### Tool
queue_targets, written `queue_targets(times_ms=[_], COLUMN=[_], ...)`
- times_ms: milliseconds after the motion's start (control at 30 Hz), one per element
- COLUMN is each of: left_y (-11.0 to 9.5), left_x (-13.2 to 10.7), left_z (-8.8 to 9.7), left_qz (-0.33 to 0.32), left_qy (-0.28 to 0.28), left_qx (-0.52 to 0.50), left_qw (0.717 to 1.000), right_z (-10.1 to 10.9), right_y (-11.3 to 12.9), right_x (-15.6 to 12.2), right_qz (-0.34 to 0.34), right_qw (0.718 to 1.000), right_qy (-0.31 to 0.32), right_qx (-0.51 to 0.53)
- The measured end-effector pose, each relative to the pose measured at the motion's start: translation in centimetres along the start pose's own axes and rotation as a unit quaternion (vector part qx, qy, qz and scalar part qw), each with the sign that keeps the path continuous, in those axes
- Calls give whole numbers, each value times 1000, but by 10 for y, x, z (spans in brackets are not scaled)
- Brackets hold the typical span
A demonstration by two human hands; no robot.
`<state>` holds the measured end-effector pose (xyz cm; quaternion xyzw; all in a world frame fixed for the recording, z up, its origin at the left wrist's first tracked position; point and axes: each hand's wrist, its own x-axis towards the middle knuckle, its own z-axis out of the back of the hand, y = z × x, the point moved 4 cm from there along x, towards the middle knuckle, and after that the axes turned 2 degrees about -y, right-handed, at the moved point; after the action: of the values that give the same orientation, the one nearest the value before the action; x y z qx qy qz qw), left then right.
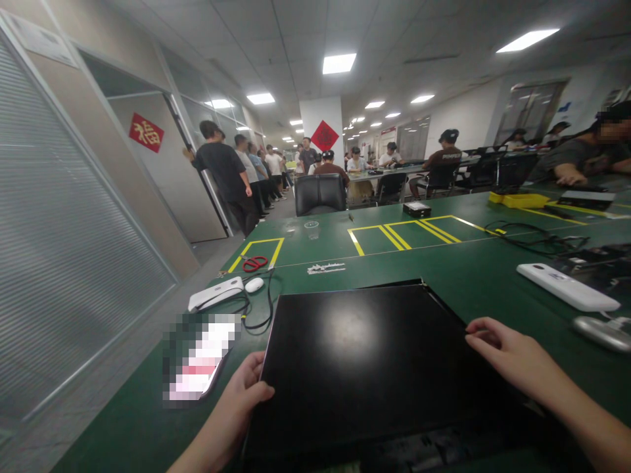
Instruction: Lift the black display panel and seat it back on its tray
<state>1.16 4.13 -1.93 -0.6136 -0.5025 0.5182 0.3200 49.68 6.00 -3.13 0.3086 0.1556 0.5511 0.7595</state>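
A flat black panel (362,358), like a closed laptop lid, lies on the green table (444,263) right in front of me. My left hand (241,397) grips its left edge, thumb on top and fingers curled under the side. My right hand (507,355) rests on the right edge with the fingers bent over the rim. Both hands hold the panel at its sides.
A phone (200,358) lies left of the panel. Behind it sit a white power strip (215,293), a white mouse (254,284) with black cable and red scissors (254,263). Another white power strip (566,287) lies at right. Several people stand at the back left; others sit at tables.
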Motion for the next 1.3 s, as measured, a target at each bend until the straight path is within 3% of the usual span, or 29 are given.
queue_targets(times_ms=[333,633,800,1300], left_y=[-2,-5,-6,-3], left_x=[-2,-6,-9,-6], left_z=[-4,-8,-9,-7], left_qz=[14,19,24,27], left_qy=[-3,-15,-39,-35], left_qx=[-5,-14,-19,-16], left_qw=[1000,1000,999,999], right_z=[2,0,-1,0], right_y=[4,2,2,1], right_x=[-2,-1,-2,-1], right_qz=[8,-15,0,8], right_qw=[1000,1000,1000,1000], right_qy=[-7,25,11,10], right_qx=[-7,1,-3,-11])
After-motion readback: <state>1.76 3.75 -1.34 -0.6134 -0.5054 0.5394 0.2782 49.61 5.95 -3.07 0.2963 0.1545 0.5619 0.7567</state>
